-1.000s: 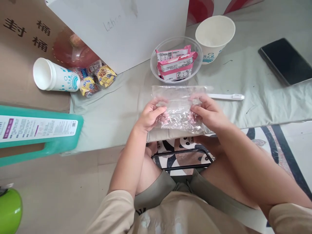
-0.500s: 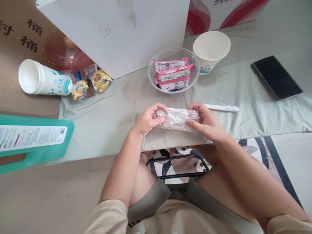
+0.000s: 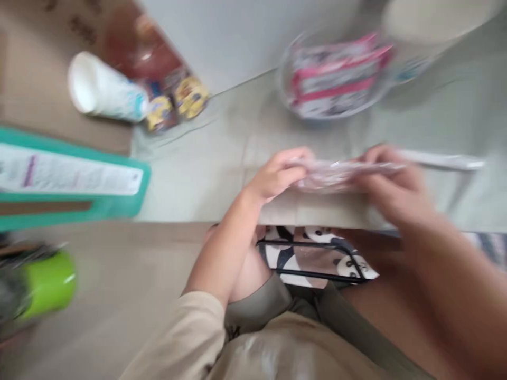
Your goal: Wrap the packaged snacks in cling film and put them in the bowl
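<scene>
We see a crumpled clear plastic bag [image 3: 340, 173], flattened into a narrow strip, held low over the near edge of a pale green cloth [image 3: 222, 158]. The left hand [image 3: 277, 177] pinches its left end with fingers curled over the plastic; the right hand [image 3: 390, 182] grips the right end, so both hands are closed on the bag, one at each end. The picture is smeared by motion, so we cannot tell the finer finger positions.

Just beyond the right hand lies a thin white stick-like object [image 3: 443, 160] on the cloth. Further back stands a clear plastic bowl [image 3: 293, 103] holding pink snack packets [image 3: 336, 79], with a paper cup [image 3: 428, 26] just beside it at the right.

At the far left, a white cup [image 3: 105, 89] lies on its side on brown cardboard [image 3: 35, 68], next to small yellow snack packs [image 3: 178, 100]. A white board [image 3: 245, 37] rises behind them. A teal container [image 3: 71, 182] with a white label lies at the left edge, and a green object [image 3: 47, 282] sits below it on the beige floor [image 3: 119, 295]. A panda-print fabric [image 3: 312, 258] shows under the cloth's near edge, between the person's knees.
</scene>
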Action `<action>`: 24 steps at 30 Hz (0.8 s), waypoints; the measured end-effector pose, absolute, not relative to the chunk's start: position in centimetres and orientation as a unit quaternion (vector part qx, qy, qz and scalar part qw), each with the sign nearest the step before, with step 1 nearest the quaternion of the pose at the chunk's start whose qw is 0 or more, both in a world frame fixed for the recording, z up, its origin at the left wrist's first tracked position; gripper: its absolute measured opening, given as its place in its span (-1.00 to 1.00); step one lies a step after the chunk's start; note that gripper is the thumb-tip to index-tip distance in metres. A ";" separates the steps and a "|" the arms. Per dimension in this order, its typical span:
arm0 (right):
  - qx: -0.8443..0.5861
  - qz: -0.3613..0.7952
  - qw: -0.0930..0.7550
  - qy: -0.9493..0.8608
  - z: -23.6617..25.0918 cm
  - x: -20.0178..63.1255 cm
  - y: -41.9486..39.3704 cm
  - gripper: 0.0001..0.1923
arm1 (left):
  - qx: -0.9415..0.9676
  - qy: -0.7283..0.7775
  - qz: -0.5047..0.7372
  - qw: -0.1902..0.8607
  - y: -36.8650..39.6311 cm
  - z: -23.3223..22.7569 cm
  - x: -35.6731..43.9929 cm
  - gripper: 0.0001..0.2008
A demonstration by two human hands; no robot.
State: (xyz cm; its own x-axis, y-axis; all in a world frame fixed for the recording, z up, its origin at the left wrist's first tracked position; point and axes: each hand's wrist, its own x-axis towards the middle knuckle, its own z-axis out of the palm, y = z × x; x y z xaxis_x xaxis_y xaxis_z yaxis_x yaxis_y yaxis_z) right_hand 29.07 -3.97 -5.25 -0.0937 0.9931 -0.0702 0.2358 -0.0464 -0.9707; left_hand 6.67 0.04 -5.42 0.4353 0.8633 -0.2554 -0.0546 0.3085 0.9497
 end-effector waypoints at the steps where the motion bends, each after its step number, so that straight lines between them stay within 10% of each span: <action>1: -0.534 0.477 0.428 -0.552 -5.3 29.3 -4.0 -0.83 | 0.484 0.409 0.307 0.710 -0.2 -5.5 6.8 -0.90; 13: -0.445 0.455 0.532 -0.559 -6.6 31.2 -3.5 -0.62 | 0.503 0.444 0.388 0.632 0.8 -6.6 6.8 -0.90; 18: -0.502 0.312 0.448 -0.670 -6.4 31.3 -3.4 -0.36 | 0.550 0.450 0.377 0.594 0.8 -6.0 6.6 -0.92; 24: -0.510 0.296 0.372 -0.717 -4.9 29.9 -3.8 -0.69 | 0.571 0.420 0.380 0.594 0.5 -5.2 6.8 -0.79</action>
